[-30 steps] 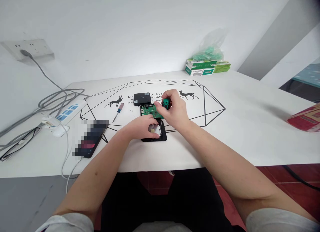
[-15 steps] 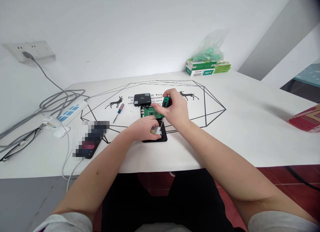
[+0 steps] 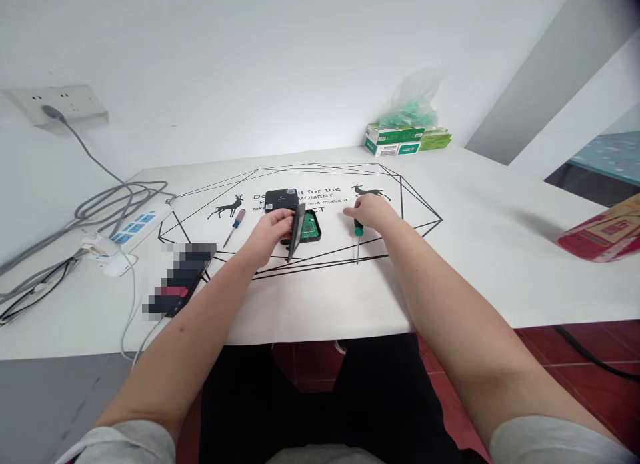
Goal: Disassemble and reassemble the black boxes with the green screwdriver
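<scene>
My left hand point(image 3: 273, 236) grips a thin black cover point(image 3: 297, 234), tilted up almost on edge. Behind and partly hidden by that cover is a green circuit board point(image 3: 311, 225) in a black case. Another flat black cover point(image 3: 281, 199) with small labels lies just beyond the case. Off to the right, my right hand point(image 3: 373, 212) is closed over the handle of a green-and-black screwdriver point(image 3: 359, 231), whose shaft points toward me at the table surface. A second screwdriver point(image 3: 239, 219), with a blue and reddish handle, lies left of the case.
On the left are a phone point(image 3: 183, 281) with a blurred screen, a white power strip point(image 3: 140, 227) and coiled grey cables point(image 3: 120, 197). Green-and-white boxes point(image 3: 395, 141) with a plastic bag stand by the wall. A red package point(image 3: 603, 234) sits at the right edge.
My left hand has lifted the lower black cover off the table and tilted it up beside the case. My right hand has moved right with the green screwdriver, away from the circuit board.
</scene>
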`<state>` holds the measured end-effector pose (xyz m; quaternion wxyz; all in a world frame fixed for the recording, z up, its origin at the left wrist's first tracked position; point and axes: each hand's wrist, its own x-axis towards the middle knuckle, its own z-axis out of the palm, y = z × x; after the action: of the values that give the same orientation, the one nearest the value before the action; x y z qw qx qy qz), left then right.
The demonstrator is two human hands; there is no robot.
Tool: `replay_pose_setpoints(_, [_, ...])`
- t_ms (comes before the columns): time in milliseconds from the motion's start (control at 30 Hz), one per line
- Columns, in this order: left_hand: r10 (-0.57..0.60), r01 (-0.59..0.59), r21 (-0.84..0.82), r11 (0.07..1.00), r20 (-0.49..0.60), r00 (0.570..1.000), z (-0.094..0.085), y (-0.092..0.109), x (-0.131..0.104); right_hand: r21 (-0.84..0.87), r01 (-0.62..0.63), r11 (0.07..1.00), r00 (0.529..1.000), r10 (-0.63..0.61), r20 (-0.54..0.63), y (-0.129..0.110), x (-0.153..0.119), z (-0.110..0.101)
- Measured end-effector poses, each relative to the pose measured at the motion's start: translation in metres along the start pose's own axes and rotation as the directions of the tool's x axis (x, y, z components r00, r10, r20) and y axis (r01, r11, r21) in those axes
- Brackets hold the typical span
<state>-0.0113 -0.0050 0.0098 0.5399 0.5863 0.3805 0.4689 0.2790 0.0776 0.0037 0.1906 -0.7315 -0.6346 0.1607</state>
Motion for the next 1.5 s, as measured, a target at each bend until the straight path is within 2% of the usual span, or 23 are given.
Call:
replay_pose_setpoints(167, [0.0,-0.038,-0.199,0.979,-0.185,0.983,-0.003,-0.006,0.009,0.006,0.12,0.993,0.984,-0.118,-0.131,0.008,0.012,0.025])
replay_pose_setpoints(267, [-0.018,-0.049,-0.25,0.967,-0.259,0.966,-0.003,-0.009,0.012,0.021,0.189,0.982,0.961,-0.181,-0.21,-0.003,0.006,0.028])
replay_pose_setpoints(300, [-0.017,-0.054,-0.255,0.965,-0.272,0.962,-0.003,-0.009,0.013,0.036,0.251,0.967,0.942,-0.236,-0.237,-0.009,0.001,0.027])
replay_pose_setpoints(367, [0.003,-0.074,-0.249,0.966,-0.274,0.962,-0.002,-0.01,0.014,0.141,0.437,0.888,0.891,-0.407,-0.199,-0.025,-0.011,0.026])
replay_pose_setpoints(433, [0.036,-0.099,-0.239,0.966,-0.254,0.966,0.0,-0.01,0.013,0.336,0.534,0.776,0.838,-0.539,-0.086,-0.041,-0.024,0.027])
replay_pose_setpoints(467, [0.055,-0.113,-0.235,0.965,-0.243,0.968,0.001,-0.009,0.012,0.426,0.564,0.708,0.793,-0.608,-0.041,-0.047,-0.03,0.029])
replay_pose_setpoints(567, [0.108,-0.16,-0.228,0.96,-0.224,0.969,0.003,-0.009,0.011,0.671,0.537,0.512,0.663,-0.747,0.039,-0.057,-0.042,0.037])
replay_pose_setpoints(600, [0.123,-0.172,-0.221,0.96,-0.218,0.968,0.002,-0.009,0.01,0.73,0.496,0.47,0.636,-0.769,0.063,-0.058,-0.045,0.04])
replay_pose_setpoints(667, [0.143,-0.18,-0.189,0.965,-0.195,0.97,-0.001,-0.01,0.012,0.799,0.418,0.432,0.611,-0.785,0.105,-0.059,-0.046,0.045])
replay_pose_setpoints(733, [0.161,-0.177,-0.088,0.98,-0.161,0.974,-0.008,-0.012,0.014,0.81,0.39,0.438,0.623,-0.773,0.117,-0.057,-0.044,0.047])
replay_pose_setpoints(800, [0.196,-0.178,0.15,0.973,-0.122,0.973,-0.016,-0.016,0.018,0.773,0.418,0.477,0.67,-0.737,0.092,-0.053,-0.04,0.046])
replay_pose_setpoints(833, [0.223,-0.176,0.342,0.923,-0.104,0.969,-0.021,-0.019,0.019,0.745,0.438,0.504,0.699,-0.712,0.07,-0.05,-0.037,0.044])
replay_pose_setpoints(900, [0.229,-0.117,0.706,0.699,-0.066,0.971,-0.028,-0.025,0.022,0.677,0.477,0.56,0.747,-0.664,0.024,-0.042,-0.03,0.039])
replay_pose_setpoints(967, [0.155,-0.013,0.849,0.529,-0.081,0.984,-0.033,-0.031,0.023,0.602,0.519,0.607,0.77,-0.638,-0.02,-0.034,-0.024,0.033])
replay_pose_setpoints(1033, [0.08,0.037,0.884,0.466,-0.084,0.993,-0.035,-0.035,0.024,0.532,0.549,0.645,0.776,-0.629,-0.039,-0.027,-0.018,0.027])
replay_pose_setpoints(1100, [0.019,0.05,0.884,0.466,-0.066,0.998,-0.035,-0.035,0.023,0.48,0.559,0.676,0.772,-0.635,-0.004,-0.023,-0.016,0.022])
replay_pose_setpoints(1267, [-0.066,0.02,0.878,0.479,0.013,0.998,-0.029,-0.021,0.012,0.436,0.581,0.687,0.707,-0.692,0.147,-0.019,-0.018,0.014])
replay_pose_setpoints(1367, [-0.092,0.016,0.856,0.517,0.037,0.995,-0.028,-0.011,0.001,0.432,0.589,0.683,0.669,-0.712,0.214,-0.021,-0.022,0.011])
replay_pose_setpoints(1500, [-0.169,-0.024,0.815,0.578,0.148,0.975,-0.034,-0.002,-0.006,0.43,0.584,0.688,0.644,-0.716,0.271,-0.024,-0.026,0.011])
